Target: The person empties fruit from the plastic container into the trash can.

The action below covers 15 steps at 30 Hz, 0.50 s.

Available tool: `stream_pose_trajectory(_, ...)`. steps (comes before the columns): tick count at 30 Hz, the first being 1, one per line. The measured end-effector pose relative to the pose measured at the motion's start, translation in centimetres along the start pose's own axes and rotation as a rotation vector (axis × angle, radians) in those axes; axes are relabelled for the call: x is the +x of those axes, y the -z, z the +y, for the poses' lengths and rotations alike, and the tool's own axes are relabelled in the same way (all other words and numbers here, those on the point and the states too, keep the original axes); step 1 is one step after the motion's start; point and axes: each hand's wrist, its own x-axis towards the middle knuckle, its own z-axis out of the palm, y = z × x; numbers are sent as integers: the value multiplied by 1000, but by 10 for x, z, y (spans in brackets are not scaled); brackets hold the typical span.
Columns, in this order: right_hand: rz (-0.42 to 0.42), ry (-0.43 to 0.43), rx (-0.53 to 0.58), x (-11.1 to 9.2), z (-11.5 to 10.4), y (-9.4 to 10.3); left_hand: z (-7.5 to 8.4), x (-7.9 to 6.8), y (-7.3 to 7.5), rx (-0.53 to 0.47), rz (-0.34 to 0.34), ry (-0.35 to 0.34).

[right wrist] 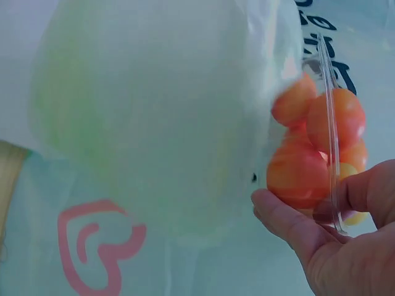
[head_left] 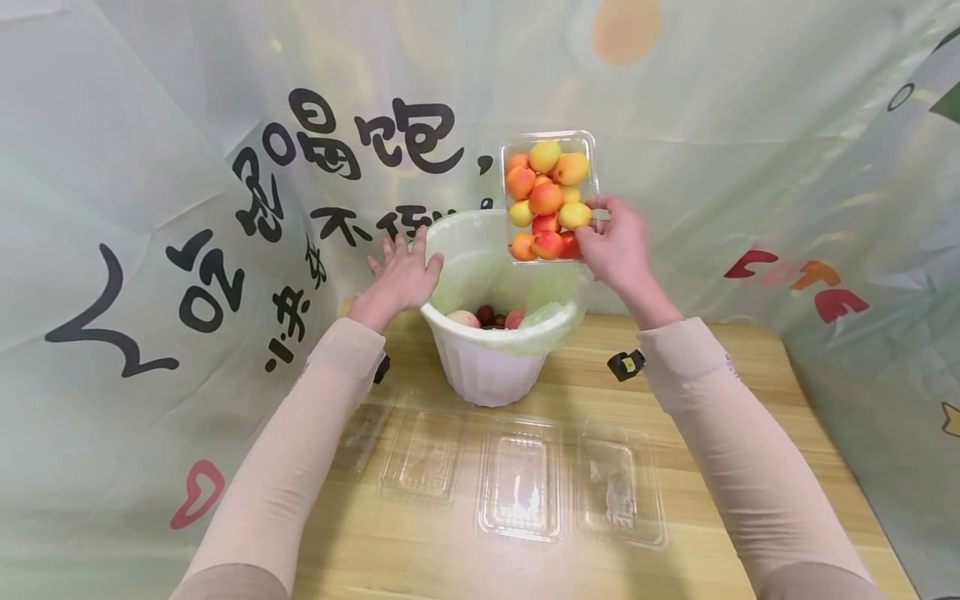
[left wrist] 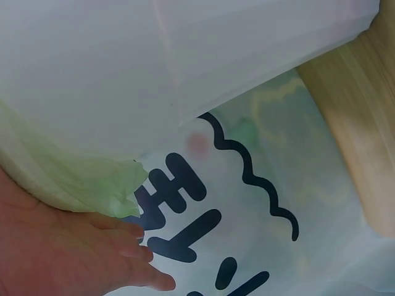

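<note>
My right hand grips the right edge of a clear plastic tray. Small yellow, orange and red fruits, like apricots, fill the tray. It is held up over the back right rim of a white ribbed bin with a pale green bag lining it. In the right wrist view, fingers and thumb close on the tray's edge beside the orange fruits. My left hand rests on the bin's left rim, fingers spread. A peach-like fruit and dark round fruits lie inside the bin.
Several clear plastic trays stand in a row on the wooden table in front of the bin, among them a middle one and a right one. A printed cloth hangs behind and at both sides.
</note>
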Motion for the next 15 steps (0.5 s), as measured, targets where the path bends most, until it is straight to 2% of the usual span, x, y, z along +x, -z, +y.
stream_pose_trajectory(8,64,90,38,0,-2,-22,0,-1,-1,-11,5,3)
stream_pose_trajectory(15,73,87,16,0,0,-27,0,1,-1,-3,1,2)
